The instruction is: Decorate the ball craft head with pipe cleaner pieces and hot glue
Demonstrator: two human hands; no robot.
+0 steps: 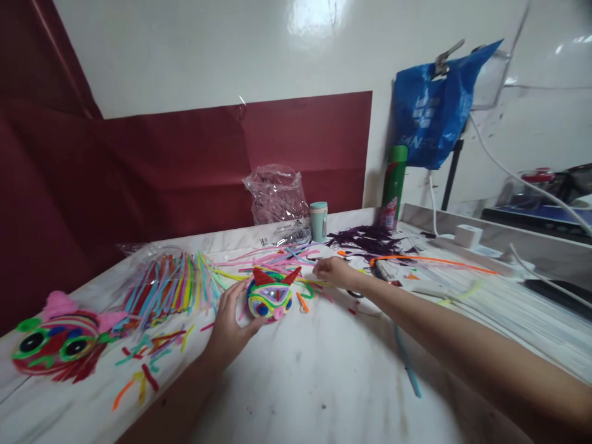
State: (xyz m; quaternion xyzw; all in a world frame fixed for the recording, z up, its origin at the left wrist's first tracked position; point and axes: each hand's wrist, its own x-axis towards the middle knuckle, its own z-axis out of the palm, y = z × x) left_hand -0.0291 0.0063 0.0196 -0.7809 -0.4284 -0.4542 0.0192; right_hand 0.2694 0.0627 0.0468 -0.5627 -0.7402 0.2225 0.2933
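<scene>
The left hand lies near the middle of the desk, its grip curled around the side of a small pipe-cleaner head with red ears, which sits on the desk; the right hand lies farther back among loose pipe cleaners, and I cannot tell whether its grip pinches one; toward the left edge a clear sleeve holds a bundle of coloured stems; by the back edge stands a crumpled clear bag, with a teal cup just beside it, the contents of both hidden.
</scene>
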